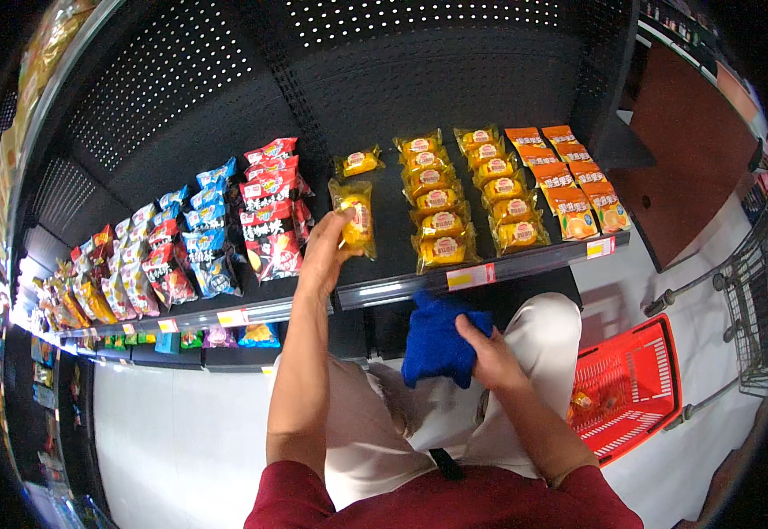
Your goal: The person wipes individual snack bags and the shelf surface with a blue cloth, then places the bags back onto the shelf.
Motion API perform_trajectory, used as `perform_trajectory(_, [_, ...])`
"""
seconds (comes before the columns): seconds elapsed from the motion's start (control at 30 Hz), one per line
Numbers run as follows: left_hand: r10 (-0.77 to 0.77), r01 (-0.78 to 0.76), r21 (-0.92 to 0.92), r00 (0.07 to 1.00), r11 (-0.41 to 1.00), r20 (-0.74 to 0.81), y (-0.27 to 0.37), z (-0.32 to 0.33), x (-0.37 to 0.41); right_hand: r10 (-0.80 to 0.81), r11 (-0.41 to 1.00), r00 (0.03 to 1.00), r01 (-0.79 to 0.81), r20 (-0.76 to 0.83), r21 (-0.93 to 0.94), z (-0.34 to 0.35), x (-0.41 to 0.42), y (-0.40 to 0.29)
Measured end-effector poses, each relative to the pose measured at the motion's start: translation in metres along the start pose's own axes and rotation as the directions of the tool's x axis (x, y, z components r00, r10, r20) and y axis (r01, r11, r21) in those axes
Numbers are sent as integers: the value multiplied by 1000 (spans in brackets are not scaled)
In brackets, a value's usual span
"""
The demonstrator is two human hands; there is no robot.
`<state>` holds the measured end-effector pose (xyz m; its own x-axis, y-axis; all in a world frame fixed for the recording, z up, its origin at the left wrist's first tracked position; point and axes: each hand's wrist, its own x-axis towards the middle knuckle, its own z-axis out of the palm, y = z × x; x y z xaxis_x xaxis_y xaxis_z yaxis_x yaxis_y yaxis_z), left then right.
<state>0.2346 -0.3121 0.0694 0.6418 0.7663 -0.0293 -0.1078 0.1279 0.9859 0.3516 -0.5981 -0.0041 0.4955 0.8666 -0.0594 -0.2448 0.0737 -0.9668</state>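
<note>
My left hand (326, 254) grips a yellow packaged cake (358, 221) in clear wrapping, held upright over the black shelf. Just behind it, one more wrapped cake (359, 161) lies on the shelf. A crumpled blue cloth (438, 344) is in my right hand (493, 354), in front of the shelf edge and above my knees. To the right of the held cake run two rows of the same yellow cakes (438, 225), each bearing a printed label. Bare shelf surface shows between the held cake and the nearer row.
Orange pouches (572, 210) fill the shelf's right end. Red snack bags (271, 254) and blue bags (212, 274) stand to the left. Price tags (470, 276) line the shelf edge. A red shopping basket (652, 370) holding a few items sits on the floor at right, near a wire cart (744, 304).
</note>
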Motion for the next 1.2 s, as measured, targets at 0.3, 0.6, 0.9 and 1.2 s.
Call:
perform_trajectory(0.3, [-147, 196, -502, 980, 842, 135, -51, 66, -145, -292, 928, 949, 250, -122, -276, 39, 1, -45])
perform_trajectory(0.6, [-247, 80, -556, 941, 827, -232, -65, 89, -182, -503, 488, 754, 652, 423, -581, 70, -32, -24])
perform_trajectory(0.9, [-349, 203, -597, 927, 776, -139, -71, 98, -195, -497, 493, 770, 631, 401, -600, 57, -49, -18])
perform_trajectory(1.2, [-342, 196, -657, 935, 728, -100, -66, 127, -205, -386, 724, 919, 351, 72, -593, 48, -26, -24])
